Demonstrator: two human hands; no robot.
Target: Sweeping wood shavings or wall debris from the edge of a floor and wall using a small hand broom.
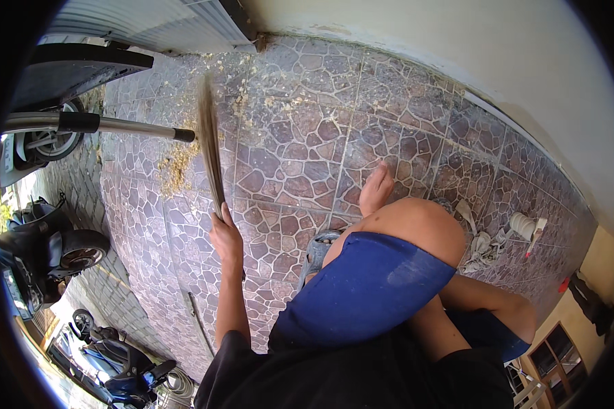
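My left hand (226, 237) is wrapped round the handle end of a stick broom (210, 136). The broom's bristles point away from me, blurred at their far tips, over the patterned stone-look floor (290, 184). Yellow-brown crumbs (176, 169) lie in a patch left of the broom, and paler flakes (273, 103) are scattered beyond and to its right. Past my bent knee, my right hand (377, 188) hangs low over the tiles with nothing visible in it; its fingers look loosely extended. My raised leg hides part of the right forearm.
A metal pole (136, 128) with a black end juts in from the left, close to the broom. Motorbikes (48, 252) stand along the left. Corrugated metal (157, 27) and a pale wall (457, 41) bound the far side. A white roll (523, 225) and crumpled cloth (486, 249) lie right of my knee.
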